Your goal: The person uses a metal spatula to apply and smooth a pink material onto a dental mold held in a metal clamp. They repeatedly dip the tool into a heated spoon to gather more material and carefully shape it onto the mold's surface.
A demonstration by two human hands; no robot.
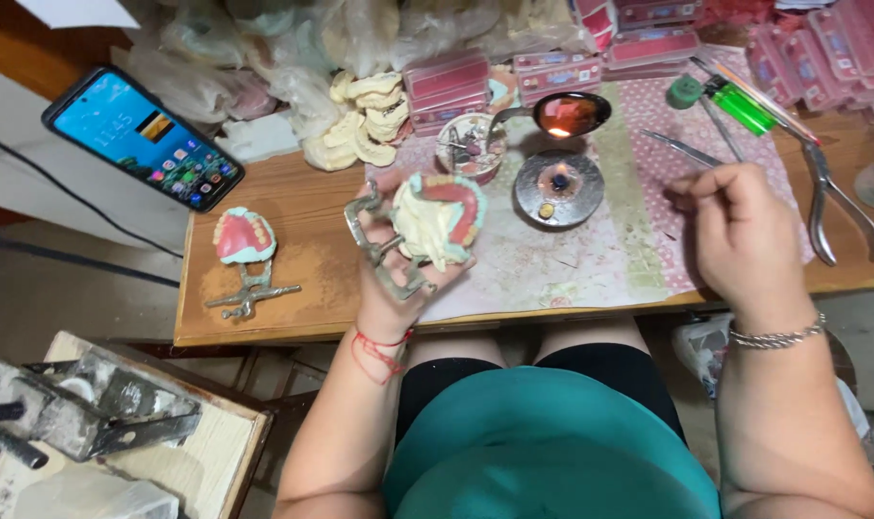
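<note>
My left hand (391, 279) holds up a metal articulator frame (384, 245) carrying a cream plaster cast with a red wax denture rim (439, 216). Out to the right, my right hand (740, 235) is closed around a thin metal instrument (692, 151) whose tip points toward the back left. Between the hands, on the table, stands a small round metal burner (558, 187) with a tiny flame. Just behind it a spoon (567, 115) holds glowing melted wax.
A second denture on an articulator (245, 255) lies at the table's left. A smartphone (144, 137) sits on the far left ledge. Plaster casts (365, 120), pink tooth boxes (447, 82), a green lighter (740, 104) and pliers (826, 192) crowd the back and right. A stool with metal flasks (91, 408) stands lower left.
</note>
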